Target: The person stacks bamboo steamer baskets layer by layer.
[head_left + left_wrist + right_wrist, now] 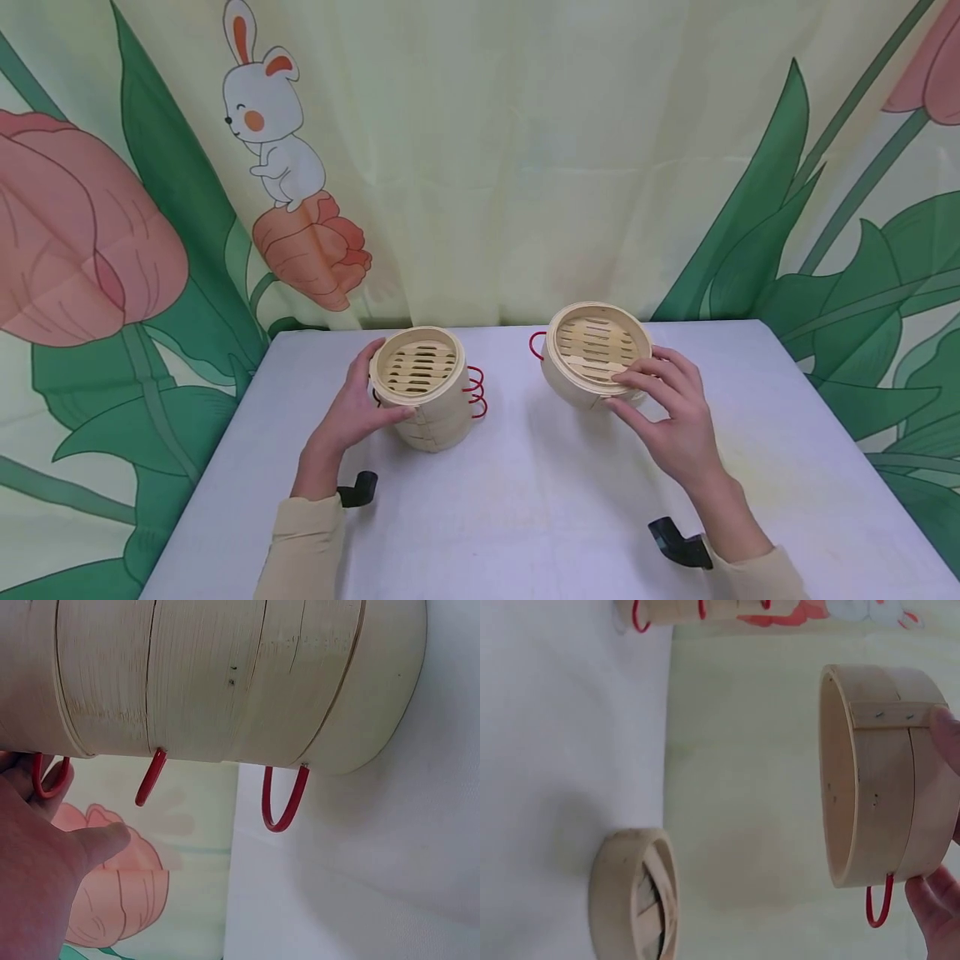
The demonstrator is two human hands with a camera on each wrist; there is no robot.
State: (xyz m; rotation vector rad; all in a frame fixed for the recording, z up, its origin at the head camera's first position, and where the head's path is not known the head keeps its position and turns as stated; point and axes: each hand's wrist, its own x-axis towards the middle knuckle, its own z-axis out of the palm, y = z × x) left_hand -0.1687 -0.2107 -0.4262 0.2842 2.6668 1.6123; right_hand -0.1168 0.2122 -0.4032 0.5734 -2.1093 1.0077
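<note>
My left hand [354, 408] grips the upper tier of a stack of bamboo steamers [435, 417], thumb in front and fingers round the far left side. A slatted base faces up on top. Red loop handles [285, 799] stick out from the stack's sides. With thumb and fingers, my right hand [678, 417] holds a single bamboo steamer basket [596, 337] by its rim, raised above the table. Its slatted face is up and its open side [838, 780] faces down. Beneath it, a low round bamboo piece with a woven top [615, 896] lies on the table, mostly hidden in the head view.
A white-covered table [510, 517] carries everything. Behind it hangs a curtain [510, 167] printed with a rabbit, tulips and leaves. Black wrist mounts [678, 546] show near both sleeves.
</note>
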